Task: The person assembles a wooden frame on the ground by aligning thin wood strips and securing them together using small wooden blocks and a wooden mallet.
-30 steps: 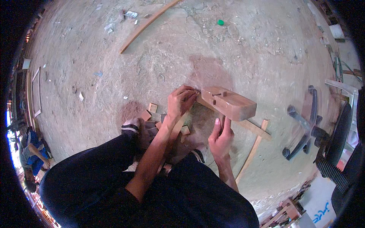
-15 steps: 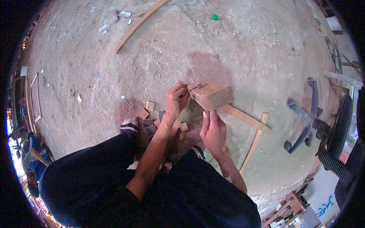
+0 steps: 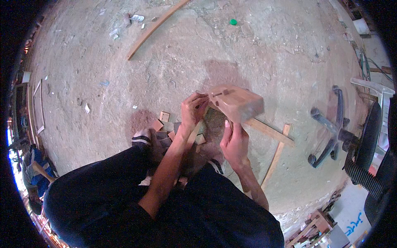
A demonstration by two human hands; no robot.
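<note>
A reddish-brown wooden block [image 3: 242, 103] with a small dark slot and a notch near its left end is held above the ground, slightly blurred. My right hand [image 3: 235, 142] is closed at its lower side, thumb pointing up along the underside. My left hand [image 3: 193, 110] is at the block's left end with fingers pinched together. Whatever lies between those fingertips is hidden. Below, several small wooden offcuts [image 3: 164, 116] lie between my feet, partly covered by my left forearm. A pale wooden strip [image 3: 192, 136] slants down behind that forearm.
Two wooden strips [image 3: 271, 133] meet at the right, one end under the block. A long wooden strip [image 3: 155, 31] lies at the far left. A chair's wheeled base [image 3: 337, 132] stands at the right. Reddish dust [image 3: 142, 120] and a green cap [image 3: 233, 22] are on the floor.
The wooden block has moved a little to the right and tilted, showing more of its end. My right hand has shifted slightly right with it; my left hand stays nearly in place.
</note>
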